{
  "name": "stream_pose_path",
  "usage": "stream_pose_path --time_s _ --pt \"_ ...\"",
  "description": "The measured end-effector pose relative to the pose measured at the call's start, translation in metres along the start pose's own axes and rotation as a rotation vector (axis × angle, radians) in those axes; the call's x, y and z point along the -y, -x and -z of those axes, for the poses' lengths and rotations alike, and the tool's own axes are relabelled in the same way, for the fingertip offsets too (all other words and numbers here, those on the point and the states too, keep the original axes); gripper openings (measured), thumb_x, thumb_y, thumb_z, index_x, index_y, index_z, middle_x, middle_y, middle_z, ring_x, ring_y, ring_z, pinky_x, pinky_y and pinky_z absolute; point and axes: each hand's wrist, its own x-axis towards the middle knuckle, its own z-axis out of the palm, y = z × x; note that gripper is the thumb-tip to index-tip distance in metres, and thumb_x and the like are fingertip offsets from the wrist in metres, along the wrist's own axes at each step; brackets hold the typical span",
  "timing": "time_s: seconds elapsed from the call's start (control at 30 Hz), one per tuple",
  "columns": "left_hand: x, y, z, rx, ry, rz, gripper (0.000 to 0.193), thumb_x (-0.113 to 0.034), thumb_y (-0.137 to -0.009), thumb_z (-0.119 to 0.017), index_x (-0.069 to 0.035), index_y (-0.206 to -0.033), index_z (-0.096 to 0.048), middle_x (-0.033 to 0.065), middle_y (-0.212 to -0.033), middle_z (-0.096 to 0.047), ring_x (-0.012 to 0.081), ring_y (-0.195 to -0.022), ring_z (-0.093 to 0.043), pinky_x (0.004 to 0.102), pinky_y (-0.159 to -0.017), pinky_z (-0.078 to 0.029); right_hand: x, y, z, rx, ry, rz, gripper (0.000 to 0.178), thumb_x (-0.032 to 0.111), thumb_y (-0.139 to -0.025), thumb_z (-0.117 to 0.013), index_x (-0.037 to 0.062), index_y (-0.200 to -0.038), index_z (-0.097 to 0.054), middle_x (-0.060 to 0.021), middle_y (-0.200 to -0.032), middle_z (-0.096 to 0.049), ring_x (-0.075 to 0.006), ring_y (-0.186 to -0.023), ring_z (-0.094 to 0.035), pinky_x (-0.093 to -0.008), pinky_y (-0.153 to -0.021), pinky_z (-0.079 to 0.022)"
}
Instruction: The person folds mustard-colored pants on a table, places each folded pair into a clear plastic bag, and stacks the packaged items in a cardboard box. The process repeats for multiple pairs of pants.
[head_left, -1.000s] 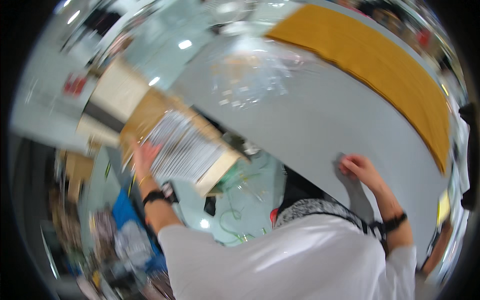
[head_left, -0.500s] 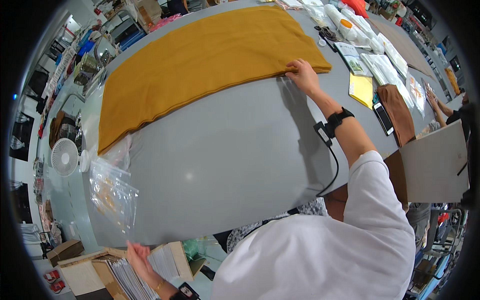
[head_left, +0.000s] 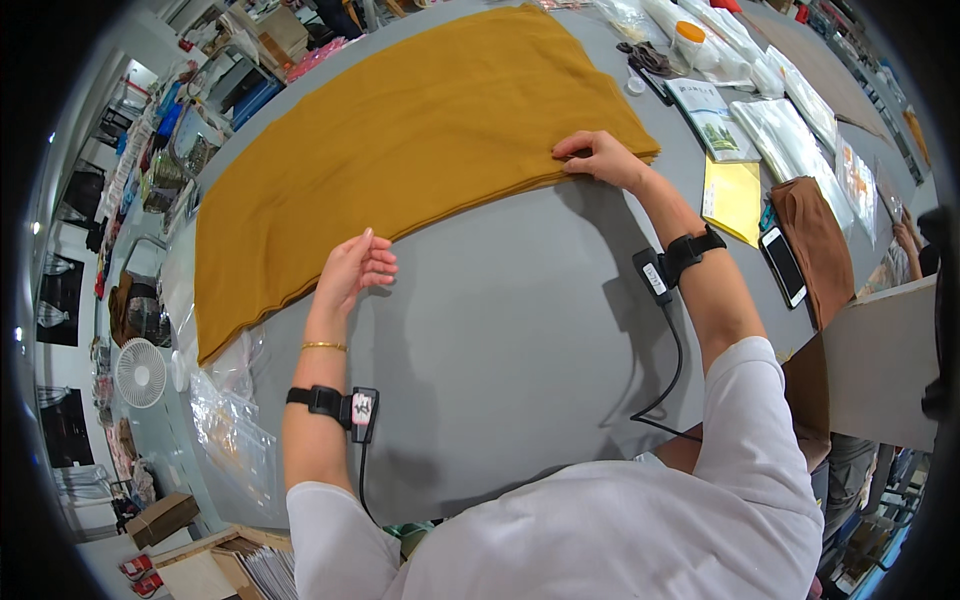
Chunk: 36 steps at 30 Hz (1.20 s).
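A long piece of mustard-yellow fabric [head_left: 400,140] lies folded in layers across the far part of the grey table [head_left: 520,330]. At its near edge, close to the right corner, my right hand [head_left: 605,162] has thumb and fingers closed on the cloth. My left hand [head_left: 352,268] is at the middle of the same near edge, fingers loosely bent and apart, with nothing in them. Whether its fingertips touch the fabric I cannot tell.
Clear plastic bags [head_left: 235,435] lie at the table's left. To the right are a phone [head_left: 783,267], a folded brown cloth [head_left: 812,240], a yellow packet [head_left: 732,198], a booklet [head_left: 712,120] and white plastic rolls. A small fan [head_left: 141,372] stands at left; another person's arm shows far right.
My left hand has come up from below the table's left front corner to the fabric's near edge. My right hand stays at the fabric's edge near the right corner.
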Motion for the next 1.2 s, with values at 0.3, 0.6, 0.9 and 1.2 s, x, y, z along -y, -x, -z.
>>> stream_pose_path --time_s 0.3,0.6,0.9,1.2 --pt "0.003 -0.023 -0.01 0.133 0.129 0.212 0.062 -0.052 -0.111 -0.044 0.004 -0.104 -0.069 0.0161 -0.085 -0.075 0.0227 -0.071 -0.076 0.0317 -0.064 -0.066 0.02 -0.014 0.01 -0.07 0.158 -0.062 0.023 0.007 -0.096 -0.065 0.0008 -0.116 -0.074 -0.0082 -0.114 -0.072 -0.0195 -0.098 -0.069 -0.0331 -0.093 -0.055" --pt "0.012 -0.021 0.059 -0.229 0.698 -0.086 0.05 -0.037 -0.112 -0.042 0.006 -0.134 -0.054 0.0291 -0.113 -0.07 0.0388 -0.095 -0.074 0.0426 -0.077 -0.066 0.066 0.053 0.032 -0.348 0.755 0.254 0.009 0.01 -0.097 -0.064 0.0037 -0.103 -0.065 -0.0098 -0.106 -0.07 -0.0335 -0.097 -0.067 -0.0414 -0.083 -0.056" --pt "0.055 0.188 0.063 -0.298 0.576 -0.383 0.053 -0.047 -0.112 -0.041 -0.006 -0.144 -0.055 0.014 -0.136 -0.067 0.0312 -0.117 -0.068 0.0449 -0.09 -0.06 0.074 0.286 -0.01 -0.431 0.957 0.407 0.009 0.004 -0.084 -0.074 0.0065 -0.092 -0.07 -0.0064 -0.086 -0.059 -0.0277 -0.087 -0.061 -0.0408 -0.07 -0.052" --pt "0.089 0.1 0.197 -0.801 1.058 -0.568 0.039 -0.027 -0.11 -0.047 -0.007 -0.142 -0.055 0.0108 -0.142 -0.063 0.0322 -0.128 -0.06 0.0495 -0.11 -0.05 -0.015 0.487 0.052 -0.852 0.178 -0.018 0.026 -0.002 -0.101 -0.054 0.0001 -0.123 -0.066 -0.0082 -0.12 -0.067 -0.0182 -0.103 -0.066 -0.026 -0.087 -0.054"
